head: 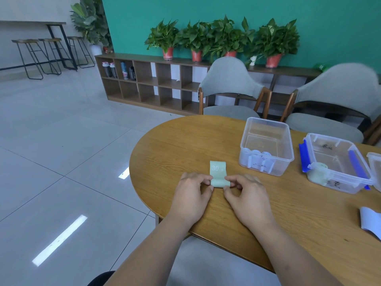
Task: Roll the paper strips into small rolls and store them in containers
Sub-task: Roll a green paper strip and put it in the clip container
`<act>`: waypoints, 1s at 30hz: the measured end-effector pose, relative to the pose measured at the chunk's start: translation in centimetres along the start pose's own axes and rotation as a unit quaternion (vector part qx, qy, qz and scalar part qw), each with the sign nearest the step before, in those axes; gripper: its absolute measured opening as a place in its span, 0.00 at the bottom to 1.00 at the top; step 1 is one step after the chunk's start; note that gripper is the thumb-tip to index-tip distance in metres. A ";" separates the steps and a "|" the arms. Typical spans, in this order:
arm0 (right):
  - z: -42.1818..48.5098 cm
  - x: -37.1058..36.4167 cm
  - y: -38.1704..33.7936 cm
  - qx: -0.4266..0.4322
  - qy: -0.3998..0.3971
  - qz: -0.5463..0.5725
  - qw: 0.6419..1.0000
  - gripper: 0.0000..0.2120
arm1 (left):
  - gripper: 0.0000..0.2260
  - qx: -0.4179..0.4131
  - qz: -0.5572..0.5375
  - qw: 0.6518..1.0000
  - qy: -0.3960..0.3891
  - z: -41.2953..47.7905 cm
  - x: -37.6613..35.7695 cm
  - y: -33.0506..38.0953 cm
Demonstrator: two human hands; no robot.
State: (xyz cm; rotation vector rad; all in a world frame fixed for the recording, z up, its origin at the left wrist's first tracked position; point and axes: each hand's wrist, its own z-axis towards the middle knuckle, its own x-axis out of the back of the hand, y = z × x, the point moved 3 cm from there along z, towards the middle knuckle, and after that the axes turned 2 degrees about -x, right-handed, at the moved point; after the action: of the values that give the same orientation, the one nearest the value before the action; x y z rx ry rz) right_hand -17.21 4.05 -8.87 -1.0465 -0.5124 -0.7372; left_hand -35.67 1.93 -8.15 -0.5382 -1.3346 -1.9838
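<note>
A pale green paper strip point(218, 171) marked "30" lies on the wooden table point(175, 145), its near end wound into a roll. My left hand point(192, 195) pinches the roll's left end and my right hand point(247, 195) pinches its right end. A clear plastic container point(267, 145) behind the strip holds a few white rolls at its near wall. Further right, a second clear container point(338, 164) with blue clips holds a green roll point(321, 166).
A third container's edge point(375, 170) shows at the far right. A loose bluish paper strip point(370, 222) lies at the table's right edge. Two grey chairs point(228, 79) stand behind the table. The table's rounded left edge drops to tiled floor.
</note>
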 end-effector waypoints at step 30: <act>-0.1 0.5 -0.3 -0.015 -0.001 0.043 0.999 0.10 | 0.09 0.027 -0.025 0.999 -0.005 0.0 0.2 0.1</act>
State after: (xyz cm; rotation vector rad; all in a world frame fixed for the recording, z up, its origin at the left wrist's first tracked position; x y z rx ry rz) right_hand -17.09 3.71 -8.37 -1.0911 -0.4558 -0.6694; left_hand -35.75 1.82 -7.98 -0.4950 -1.4167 -1.9811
